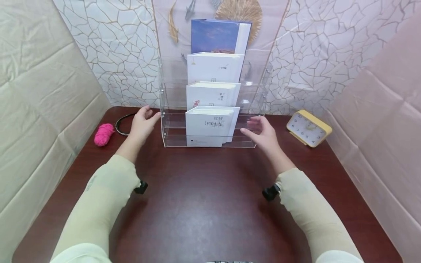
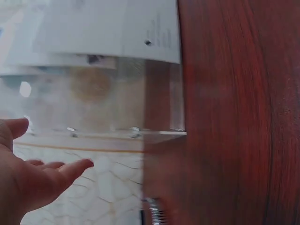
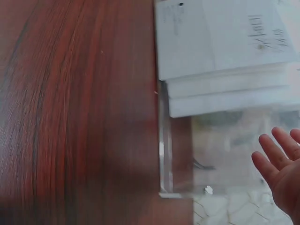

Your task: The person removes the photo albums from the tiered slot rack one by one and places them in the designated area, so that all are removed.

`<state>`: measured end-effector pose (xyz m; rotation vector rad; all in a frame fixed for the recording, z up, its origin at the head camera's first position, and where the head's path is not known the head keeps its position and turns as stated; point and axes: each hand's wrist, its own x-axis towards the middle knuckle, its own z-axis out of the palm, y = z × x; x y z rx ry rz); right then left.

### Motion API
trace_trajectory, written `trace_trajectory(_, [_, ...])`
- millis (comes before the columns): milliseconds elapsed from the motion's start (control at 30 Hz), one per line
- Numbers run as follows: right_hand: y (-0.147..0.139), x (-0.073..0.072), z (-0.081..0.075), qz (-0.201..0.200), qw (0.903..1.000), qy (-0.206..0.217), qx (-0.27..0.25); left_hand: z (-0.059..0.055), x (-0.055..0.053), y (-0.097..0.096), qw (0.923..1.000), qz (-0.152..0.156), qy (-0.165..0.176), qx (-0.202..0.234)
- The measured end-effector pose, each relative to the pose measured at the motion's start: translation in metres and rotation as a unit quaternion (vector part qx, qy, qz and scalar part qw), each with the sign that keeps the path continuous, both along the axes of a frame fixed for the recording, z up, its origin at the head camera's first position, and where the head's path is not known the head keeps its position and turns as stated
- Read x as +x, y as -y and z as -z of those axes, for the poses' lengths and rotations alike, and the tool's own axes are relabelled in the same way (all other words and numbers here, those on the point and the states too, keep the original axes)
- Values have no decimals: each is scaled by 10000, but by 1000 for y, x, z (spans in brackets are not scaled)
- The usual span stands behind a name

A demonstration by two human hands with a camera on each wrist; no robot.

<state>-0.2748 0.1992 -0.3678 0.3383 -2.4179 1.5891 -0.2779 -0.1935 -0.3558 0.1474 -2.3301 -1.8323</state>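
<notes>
A clear acrylic tiered rack (image 1: pixel 174 140) stands at the back of the dark wooden table. White books fill its lower tiers: a front book (image 1: pixel 204 126), a middle book (image 1: pixel 205 95) and an upper book (image 1: pixel 207 69). Behind them rises a blue book (image 1: pixel 213 36). My left hand (image 1: pixel 142 124) is held beside the rack's left side, fingers apart and holding nothing; in the left wrist view the hand (image 2: pixel 42 178) has its fingers extended. The right hand (image 1: pixel 263 133) hovers near the rack's front right corner, and its fingers (image 3: pixel 267 164) are spread with nothing in them.
Pink yarn (image 1: pixel 103 134) and a black ring-shaped band (image 1: pixel 119 128) lie on the table (image 1: pixel 197 204) at the left. A yellow alarm clock (image 1: pixel 308 128) leans at the back right. Fabric-covered walls (image 1: pixel 371 120) enclose the table's sides and back.
</notes>
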Motion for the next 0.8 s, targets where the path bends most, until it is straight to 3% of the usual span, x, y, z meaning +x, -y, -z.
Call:
trace_trajectory(100, [19,-15,15,-135,9998,131,-63,11,-9,3,9984,-84,394,384])
trace_trajectory(233, [41,-26,35,-204,9995,246,73,23,-14,3,9955,-268,667,614])
trace_trajectory(367, [51,-29,49,138,9982,191,549,27,-19,-3,9939,-462,712,707])
trace_trajectory(533, [53,-30,55,615,9937,42,931,27,-27,-13,9929,-440,723,833])
trace_trajectory(800, [67,-42,53,587,9958,-524,458,25,-38,-9,9947,-420,551,760])
